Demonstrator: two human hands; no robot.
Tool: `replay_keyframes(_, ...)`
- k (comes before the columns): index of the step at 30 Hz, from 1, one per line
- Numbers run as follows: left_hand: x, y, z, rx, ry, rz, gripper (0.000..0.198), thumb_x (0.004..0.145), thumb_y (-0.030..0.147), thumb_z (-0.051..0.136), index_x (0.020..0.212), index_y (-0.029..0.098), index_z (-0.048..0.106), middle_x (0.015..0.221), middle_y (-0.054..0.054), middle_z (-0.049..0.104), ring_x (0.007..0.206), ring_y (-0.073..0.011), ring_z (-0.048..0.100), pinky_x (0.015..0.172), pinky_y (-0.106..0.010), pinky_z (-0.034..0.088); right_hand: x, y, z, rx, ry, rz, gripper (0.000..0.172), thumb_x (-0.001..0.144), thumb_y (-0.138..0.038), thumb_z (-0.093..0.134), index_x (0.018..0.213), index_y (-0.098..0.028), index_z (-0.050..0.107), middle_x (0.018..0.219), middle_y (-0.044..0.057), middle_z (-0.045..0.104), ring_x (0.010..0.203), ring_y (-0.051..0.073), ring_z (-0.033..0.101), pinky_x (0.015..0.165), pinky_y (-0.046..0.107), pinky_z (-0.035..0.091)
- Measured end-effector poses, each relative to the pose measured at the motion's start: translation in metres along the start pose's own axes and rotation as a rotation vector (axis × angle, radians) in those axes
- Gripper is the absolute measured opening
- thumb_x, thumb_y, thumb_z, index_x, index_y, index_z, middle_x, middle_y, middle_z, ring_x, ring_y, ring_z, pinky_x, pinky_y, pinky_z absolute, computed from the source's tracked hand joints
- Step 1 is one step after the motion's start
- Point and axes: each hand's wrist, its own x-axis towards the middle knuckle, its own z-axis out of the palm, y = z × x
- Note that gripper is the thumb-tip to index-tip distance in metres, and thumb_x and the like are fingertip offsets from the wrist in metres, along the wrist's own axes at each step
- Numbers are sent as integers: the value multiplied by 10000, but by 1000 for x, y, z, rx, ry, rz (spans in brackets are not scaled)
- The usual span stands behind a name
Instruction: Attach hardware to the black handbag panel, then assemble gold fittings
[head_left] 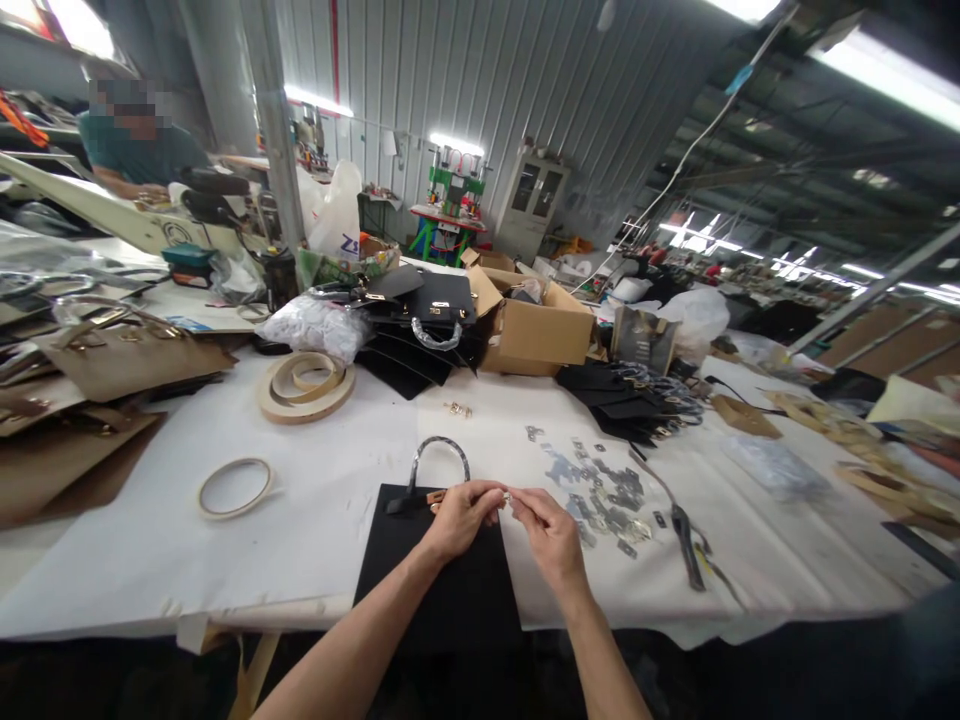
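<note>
A black handbag panel (435, 570) with a wrapped loop handle (440, 442) lies in front of me, its lower end over the table's edge. My left hand (466, 517) is above its upper right part, fingers closed in a pinch. My right hand (547, 530) meets it just past the panel's right side, also pinching. Between the two sets of fingertips shows a small shiny metal piece (508, 497); its exact kind is too small to tell. Beside my left hand, a brown strip and gold fitting (435, 500) sit on the panel. Small metal plates (600, 495) lie scattered to the right.
A tool with a black handle and cord (686, 548) lies at right. Tape rolls (236, 488) and gold fittings (457, 409) are on the white table covering. Behind stand a cardboard box (544, 332) and black bags (431, 305); tan bags (135, 355) pile left. Another person (139, 140) sits far left.
</note>
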Motion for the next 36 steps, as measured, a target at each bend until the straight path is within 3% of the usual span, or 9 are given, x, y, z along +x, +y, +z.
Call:
replay_keyframes(6, -1, 1, -1, 32, 0, -26, 411, 941, 492, 621, 1049, 130, 780, 642, -6, 646, 572, -119, 561, 573, -224, 455, -14, 11, 16, 22, 113, 84, 223, 882, -459, 727, 938, -258, 807, 726, 8, 696, 679, 183, 609, 682, 310, 519)
replay_keyframes(9, -1, 1, 1, 72, 58, -4, 379, 914, 485, 665, 1034, 144, 781, 713, -28, 699, 586, -133, 592, 581, -238, 481, -20, 18, 20, 107, 164, 181, 281, 841, -492, 766, 942, -233, 807, 720, 9, 699, 690, 184, 608, 690, 310, 516)
replay_keyframes(12, -2, 1, 3, 209, 102, 104, 329, 926, 472, 668, 1023, 184, 793, 816, -52, 738, 639, -154, 640, 635, -258, 516, -23, 22, 20, 341, 163, 305, 373, 806, -510, 799, 1019, -204, 807, 747, 18, 709, 714, 183, 613, 693, 312, 520)
replay_keyframes(17, -2, 1, 4, 394, 88, 288, 240, 936, 418, 691, 1028, 228, 803, 896, -69, 745, 826, -203, 693, 776, -290, 536, -24, 28, 19, 533, 148, 392, 373, 807, -489, 814, 1011, -178, 800, 734, 15, 704, 624, 131, 560, 565, 250, 454)
replay_keyframes(22, -7, 0, 7, 430, 12, 317, 314, 928, 391, 709, 1207, 248, 722, 937, -52, 725, 851, -196, 687, 823, -308, 558, -22, 36, 20, 633, 234, 429, 342, 743, -473, 868, 916, -189, 787, 796, 31, 738, 656, 148, 613, 586, 266, 512)
replay_keyframes(25, -10, 0, 10, 400, -29, 316, 405, 921, 362, 717, 1303, 251, 644, 1077, -64, 691, 827, -166, 677, 823, -312, 579, -22, 38, 21, 700, 312, 427, 313, 718, -459, 888, 851, -202, 767, 834, 30, 747, 702, 161, 647, 626, 281, 556)
replay_keyframes(28, -10, 0, 11, 362, -15, 308, 407, 915, 336, 716, 1302, 247, 627, 1192, -87, 645, 810, -151, 674, 789, -306, 595, -22, 40, 22, 767, 346, 413, 276, 738, -451, 875, 824, -219, 752, 802, 12, 734, 629, 134, 612, 576, 264, 548)
replay_keyframes(36, -7, 10, 11, 417, -52, 274, 165, 955, 282, 657, 1091, 247, 743, 1005, -37, 764, 920, -200, 707, 874, -306, 544, -27, 37, 24, 831, 269, 450, 270, 755, -413, 873, 918, -216, 787, 892, 28, 749, 659, 127, 625, 599, 260, 586)
